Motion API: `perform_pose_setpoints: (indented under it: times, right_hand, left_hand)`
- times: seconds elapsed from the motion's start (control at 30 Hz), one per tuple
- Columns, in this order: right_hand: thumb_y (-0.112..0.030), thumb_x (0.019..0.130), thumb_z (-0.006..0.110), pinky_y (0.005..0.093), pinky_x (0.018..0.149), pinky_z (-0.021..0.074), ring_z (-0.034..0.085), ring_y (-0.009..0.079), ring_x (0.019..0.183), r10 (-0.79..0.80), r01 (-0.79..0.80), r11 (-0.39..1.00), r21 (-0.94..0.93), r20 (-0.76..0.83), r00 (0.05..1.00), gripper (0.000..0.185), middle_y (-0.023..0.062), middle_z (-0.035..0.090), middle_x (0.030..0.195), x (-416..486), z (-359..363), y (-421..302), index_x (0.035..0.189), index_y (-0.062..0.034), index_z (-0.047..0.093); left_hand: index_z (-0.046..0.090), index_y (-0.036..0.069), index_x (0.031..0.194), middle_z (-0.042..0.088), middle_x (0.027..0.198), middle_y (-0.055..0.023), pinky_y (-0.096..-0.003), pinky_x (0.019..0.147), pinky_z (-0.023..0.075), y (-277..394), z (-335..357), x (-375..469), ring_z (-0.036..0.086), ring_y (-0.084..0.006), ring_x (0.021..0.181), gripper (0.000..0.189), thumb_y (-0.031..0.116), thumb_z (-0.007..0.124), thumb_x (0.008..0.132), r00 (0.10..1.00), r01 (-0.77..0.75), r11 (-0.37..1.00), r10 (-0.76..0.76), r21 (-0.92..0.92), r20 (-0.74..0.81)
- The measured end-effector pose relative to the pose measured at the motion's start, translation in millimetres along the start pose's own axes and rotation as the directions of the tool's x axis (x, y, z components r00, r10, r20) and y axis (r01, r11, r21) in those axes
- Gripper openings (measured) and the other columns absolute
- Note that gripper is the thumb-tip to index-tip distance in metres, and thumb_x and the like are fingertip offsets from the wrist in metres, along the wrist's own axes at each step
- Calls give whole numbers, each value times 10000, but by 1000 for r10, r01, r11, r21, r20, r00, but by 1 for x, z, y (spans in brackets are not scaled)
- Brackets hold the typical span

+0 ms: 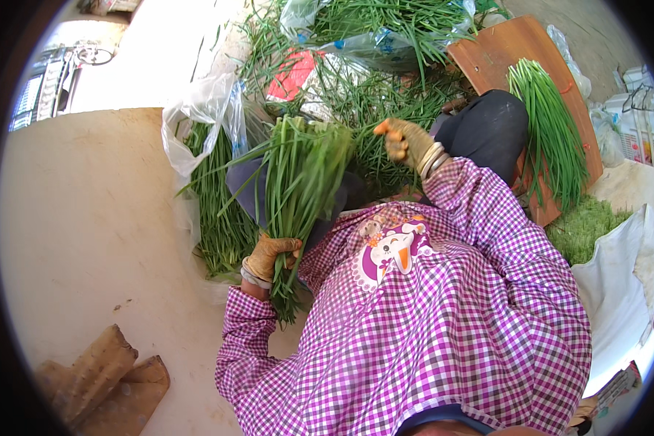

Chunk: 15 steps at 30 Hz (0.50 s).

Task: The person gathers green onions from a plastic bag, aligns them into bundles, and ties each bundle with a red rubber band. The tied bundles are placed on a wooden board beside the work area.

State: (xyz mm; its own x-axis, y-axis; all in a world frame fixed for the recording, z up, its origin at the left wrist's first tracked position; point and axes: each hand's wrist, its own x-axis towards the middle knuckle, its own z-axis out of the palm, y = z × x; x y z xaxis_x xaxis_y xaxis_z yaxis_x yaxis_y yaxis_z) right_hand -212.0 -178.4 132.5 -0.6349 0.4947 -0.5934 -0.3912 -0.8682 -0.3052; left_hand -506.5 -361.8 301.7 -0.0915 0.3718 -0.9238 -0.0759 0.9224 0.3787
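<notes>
My left hand (275,258), in a soiled tan glove, grips a thick bunch of garlic chives (305,174) near its lower end. The cut ends of the bunch point away from me, and its leaves are partly blurred. My right hand (409,143), gloved too, is raised to the right of the bunch, apart from it. Its index finger stretches out while the others curl, and nothing shows in it. Under and beyond that hand lie loose chive leaves (384,103). Left of my knee, more chives (218,207) lie in a clear plastic bag (196,122).
A brown wooden board (490,52) on the right carries a neat chive bundle (550,131). Beside it, cut greens (586,226) lie by a white sheet (621,278). Another plastic bag (381,52) heaped with chives stands ahead. Brown cardboard (106,381) lies lower left.
</notes>
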Motion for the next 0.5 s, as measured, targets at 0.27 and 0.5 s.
perform_pose_setpoints:
  times: [0.27, 0.5]
  right_hand:
    - [-411, 1024, 522, 257, 530, 493, 631, 135, 713, -407, 336, 839, 429, 82, 910, 544, 57, 681, 974, 7, -30, -6, 1332, 33, 463]
    - [-325, 902, 717, 249, 504, 479, 587, 100, 605, 189, -31, 819, -573, 218, 958, 408, 84, 692, 963, -10, 97, 24, 1213, -82, 613]
  left_hand:
    - [640, -38, 1049, 681, 762, -114, -298, 609, 508, -23, 6, -5, 629, -193, 632, 269, -44, 696, 786, 985, -172, 979, 172, -113, -4]
    - [601, 70, 1296, 722, 961, -126, -316, 617, 530, 7, 10, 9, 686, -219, 711, 527, -31, 684, 785, 802, -528, 788, 585, 316, -121]
